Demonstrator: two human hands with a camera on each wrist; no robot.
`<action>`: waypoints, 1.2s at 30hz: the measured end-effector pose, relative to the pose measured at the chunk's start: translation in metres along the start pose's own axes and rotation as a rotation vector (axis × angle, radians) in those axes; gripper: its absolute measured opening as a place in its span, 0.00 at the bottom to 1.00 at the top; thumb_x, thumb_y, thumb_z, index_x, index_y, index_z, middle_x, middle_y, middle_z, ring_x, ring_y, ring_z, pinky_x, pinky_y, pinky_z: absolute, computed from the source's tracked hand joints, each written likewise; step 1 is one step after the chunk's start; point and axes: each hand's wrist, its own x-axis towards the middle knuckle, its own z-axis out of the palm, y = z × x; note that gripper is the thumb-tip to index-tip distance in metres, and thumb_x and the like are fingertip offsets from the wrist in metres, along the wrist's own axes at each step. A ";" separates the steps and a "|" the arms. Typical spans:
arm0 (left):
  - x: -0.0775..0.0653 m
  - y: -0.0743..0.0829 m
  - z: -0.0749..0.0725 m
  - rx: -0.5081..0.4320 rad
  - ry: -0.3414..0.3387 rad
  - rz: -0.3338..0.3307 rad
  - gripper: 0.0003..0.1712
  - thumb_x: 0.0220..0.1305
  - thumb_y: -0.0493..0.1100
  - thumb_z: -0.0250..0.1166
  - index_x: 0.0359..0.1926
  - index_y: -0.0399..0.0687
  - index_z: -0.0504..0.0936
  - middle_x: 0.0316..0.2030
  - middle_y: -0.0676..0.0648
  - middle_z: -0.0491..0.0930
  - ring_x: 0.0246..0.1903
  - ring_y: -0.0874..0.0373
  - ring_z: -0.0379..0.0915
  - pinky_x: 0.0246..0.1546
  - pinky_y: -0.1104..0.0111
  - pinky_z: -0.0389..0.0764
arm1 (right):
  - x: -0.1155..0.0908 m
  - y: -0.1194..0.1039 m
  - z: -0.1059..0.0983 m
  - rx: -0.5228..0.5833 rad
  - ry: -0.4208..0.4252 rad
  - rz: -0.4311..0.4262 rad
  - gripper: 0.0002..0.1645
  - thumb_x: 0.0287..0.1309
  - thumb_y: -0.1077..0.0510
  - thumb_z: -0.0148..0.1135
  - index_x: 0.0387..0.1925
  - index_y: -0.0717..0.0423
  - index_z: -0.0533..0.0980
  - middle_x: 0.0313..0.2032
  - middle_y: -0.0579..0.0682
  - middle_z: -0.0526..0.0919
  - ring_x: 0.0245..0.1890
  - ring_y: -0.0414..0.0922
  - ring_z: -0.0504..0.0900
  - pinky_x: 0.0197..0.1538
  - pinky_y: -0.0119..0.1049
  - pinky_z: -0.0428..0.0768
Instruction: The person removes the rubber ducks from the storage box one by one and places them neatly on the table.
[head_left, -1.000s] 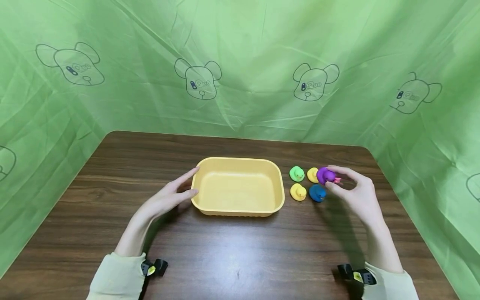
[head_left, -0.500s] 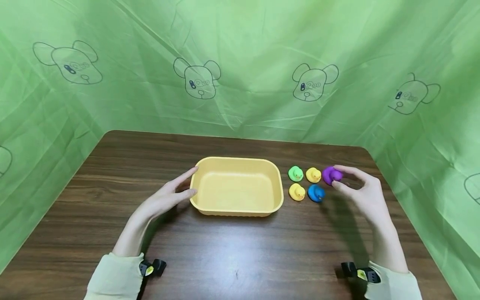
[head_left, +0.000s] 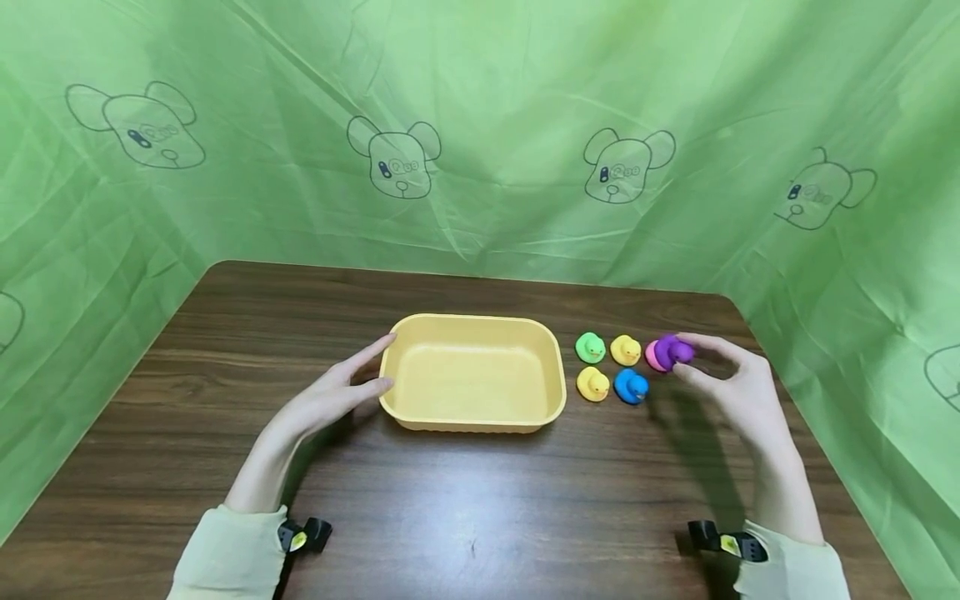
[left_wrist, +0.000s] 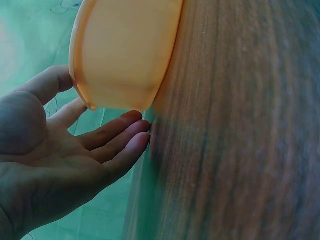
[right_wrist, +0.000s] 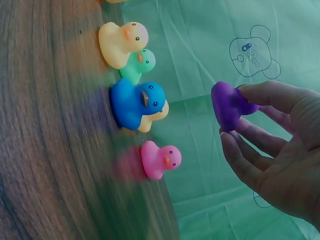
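A purple rubber duck (right_wrist: 228,105) is pinched between the thumb and fingers of my right hand (head_left: 738,392), lifted off the table. Below it stands a pink rubber duck (right_wrist: 161,160), partly covered by the purple one in the head view. To the left sit a green duck (head_left: 590,348), a blue duck (head_left: 631,386), a back yellow duck (head_left: 625,350) and a front yellow duck (head_left: 592,384). My left hand (head_left: 330,402) touches the left end of a yellow plastic basin (head_left: 472,417) with its thumb and index finger; the remaining fingers extend loosely beneath the rim.
The dark wood-grain table (head_left: 465,517) has its far edge close to a hanging green cloth (head_left: 510,208) with bear-head drawings. Cloth also hangs along both sides. The basin stands mid-table, just left of the ducks.
My right hand has shifted to the right with the purple duck, from near the back yellow duck. More of the pink duck's left side now shows. The left hand has stayed at the basin.
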 end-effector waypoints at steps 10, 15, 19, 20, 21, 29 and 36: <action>-0.001 0.003 0.000 0.003 -0.004 -0.006 0.43 0.76 0.52 0.61 0.83 0.65 0.50 0.82 0.47 0.50 0.77 0.43 0.55 0.72 0.46 0.62 | 0.001 0.009 -0.009 -0.067 -0.017 0.020 0.30 0.61 0.52 0.75 0.64 0.50 0.80 0.47 0.24 0.83 0.51 0.20 0.77 0.50 0.17 0.72; -0.001 0.003 0.000 0.013 0.000 -0.004 0.42 0.76 0.52 0.61 0.83 0.64 0.50 0.82 0.46 0.53 0.75 0.43 0.58 0.70 0.49 0.64 | 0.001 0.013 -0.013 -0.099 -0.058 0.020 0.30 0.61 0.51 0.74 0.64 0.51 0.80 0.47 0.24 0.83 0.51 0.19 0.75 0.49 0.18 0.71; -0.001 0.003 0.000 0.018 0.000 -0.003 0.42 0.76 0.52 0.61 0.83 0.64 0.50 0.82 0.46 0.52 0.75 0.43 0.58 0.71 0.49 0.64 | 0.000 0.017 -0.015 -0.103 -0.088 0.029 0.29 0.62 0.51 0.74 0.63 0.52 0.79 0.46 0.23 0.82 0.49 0.20 0.77 0.42 0.21 0.75; -0.001 0.003 0.001 0.018 -0.001 -0.004 0.42 0.76 0.52 0.61 0.83 0.64 0.50 0.82 0.46 0.52 0.75 0.43 0.58 0.71 0.49 0.64 | 0.000 0.018 -0.015 -0.106 -0.091 0.031 0.29 0.62 0.51 0.74 0.63 0.52 0.79 0.46 0.23 0.82 0.48 0.21 0.77 0.41 0.21 0.75; -0.001 0.003 0.001 0.018 -0.001 -0.004 0.42 0.76 0.52 0.61 0.83 0.64 0.50 0.82 0.46 0.52 0.75 0.43 0.58 0.71 0.48 0.64 | 0.000 0.019 -0.016 -0.108 -0.095 0.033 0.29 0.62 0.51 0.74 0.63 0.52 0.80 0.46 0.22 0.82 0.48 0.20 0.77 0.40 0.22 0.76; -0.001 0.003 0.000 0.001 -0.007 -0.002 0.42 0.76 0.50 0.60 0.83 0.63 0.49 0.83 0.49 0.47 0.80 0.43 0.45 0.74 0.42 0.55 | 0.001 0.025 -0.020 -0.105 -0.128 0.050 0.30 0.62 0.51 0.74 0.63 0.56 0.79 0.44 0.20 0.82 0.44 0.18 0.78 0.38 0.24 0.78; -0.001 0.003 0.000 0.008 -0.009 -0.003 0.43 0.76 0.51 0.61 0.83 0.64 0.49 0.83 0.48 0.49 0.78 0.43 0.52 0.73 0.45 0.60 | 0.002 0.032 -0.020 -0.100 -0.153 0.039 0.29 0.60 0.55 0.75 0.61 0.60 0.79 0.43 0.21 0.83 0.44 0.18 0.78 0.39 0.22 0.78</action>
